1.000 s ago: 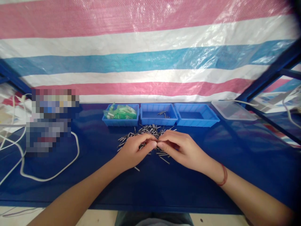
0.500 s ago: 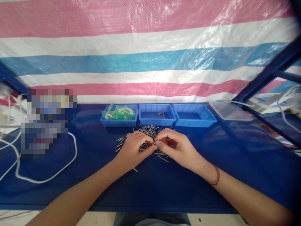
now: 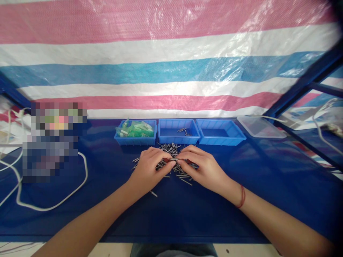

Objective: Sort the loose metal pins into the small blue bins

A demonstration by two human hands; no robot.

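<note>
Between my two hands, above a pile of thin grey metal screws (image 3: 184,175), a slim screw (image 3: 175,159) lies roughly level. My left hand (image 3: 150,164) pinches its left end between thumb and fingers. At the other end, the thumb and fingertips of my right hand (image 3: 202,164) close on it too. The fingertips of both hands nearly meet and hide part of the screw. Much of the pile is covered by my hands. One loose screw (image 3: 153,193) lies nearer to me, beside my left wrist.
Behind the pile stand a blue bin (image 3: 135,141) with green plastic packets (image 3: 136,128), a blue bin (image 3: 177,139) with several screws, and another blue bin (image 3: 222,139). A clear plastic lid (image 3: 261,126) lies at right. A white cable (image 3: 85,171) loops across the left tabletop.
My hands have turned the screw so that it now shows lengthwise between them. My left fingers have shifted slightly, and both hands stay over the pile.
</note>
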